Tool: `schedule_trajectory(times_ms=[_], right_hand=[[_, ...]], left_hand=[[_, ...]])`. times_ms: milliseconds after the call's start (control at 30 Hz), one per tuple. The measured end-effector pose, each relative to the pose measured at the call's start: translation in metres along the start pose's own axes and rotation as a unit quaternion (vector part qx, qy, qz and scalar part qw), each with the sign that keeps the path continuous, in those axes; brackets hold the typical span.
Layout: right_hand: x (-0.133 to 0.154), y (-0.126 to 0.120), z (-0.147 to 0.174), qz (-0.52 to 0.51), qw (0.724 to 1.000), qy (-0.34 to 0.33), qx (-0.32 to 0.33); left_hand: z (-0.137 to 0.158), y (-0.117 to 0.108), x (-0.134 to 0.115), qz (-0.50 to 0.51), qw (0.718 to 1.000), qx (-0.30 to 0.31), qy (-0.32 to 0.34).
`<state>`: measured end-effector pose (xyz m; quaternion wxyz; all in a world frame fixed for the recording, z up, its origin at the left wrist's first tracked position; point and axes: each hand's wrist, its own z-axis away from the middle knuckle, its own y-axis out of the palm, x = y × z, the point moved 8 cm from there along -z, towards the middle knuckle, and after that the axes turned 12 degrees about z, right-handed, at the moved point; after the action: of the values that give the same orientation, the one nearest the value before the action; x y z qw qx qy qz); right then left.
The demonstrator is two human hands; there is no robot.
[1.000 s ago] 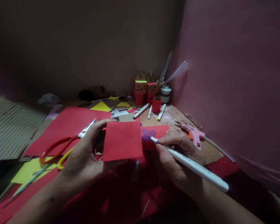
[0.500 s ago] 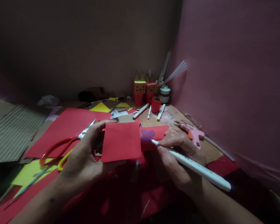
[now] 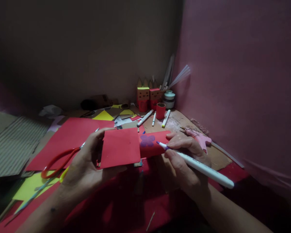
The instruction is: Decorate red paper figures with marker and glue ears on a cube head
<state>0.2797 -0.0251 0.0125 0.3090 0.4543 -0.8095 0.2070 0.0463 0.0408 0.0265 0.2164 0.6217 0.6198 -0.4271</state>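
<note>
Two hands grip: the right hand (image 3: 190, 161) a marker (image 3: 201, 166), tip just right of the purple flower (image 3: 147, 140); the left hand (image 3: 83, 168) the red paper craft (image 3: 121, 147). Scissors (image 3: 47, 165) crowd the left wrist; a pink wall (image 3: 232, 81) edges the littered table (image 3: 180, 117).

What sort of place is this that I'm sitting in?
It looks like a craft corner, perhaps at home: a pink glue gun, scissors on red paper, and a purple-tipped marker in your right hand point that way.
</note>
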Motion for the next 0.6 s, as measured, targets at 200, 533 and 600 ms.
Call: schedule_trajectory(times_ms=[200,533,600], right_hand=[[0.011,0.001,-0.005,0.018,0.999,-0.048,0.003],[0.028,0.011,-0.006,0.073,0.987,-0.134,0.051],[0.03,0.012,-0.005,0.077,0.985,-0.144,0.047]], left_hand=[[0.003,-0.002,0.002,0.031,0.997,-0.03,-0.066],[0.003,0.0,-0.003,0.023,0.999,-0.013,-0.038],[0.004,0.0,-0.004,0.008,0.999,-0.004,-0.031]])
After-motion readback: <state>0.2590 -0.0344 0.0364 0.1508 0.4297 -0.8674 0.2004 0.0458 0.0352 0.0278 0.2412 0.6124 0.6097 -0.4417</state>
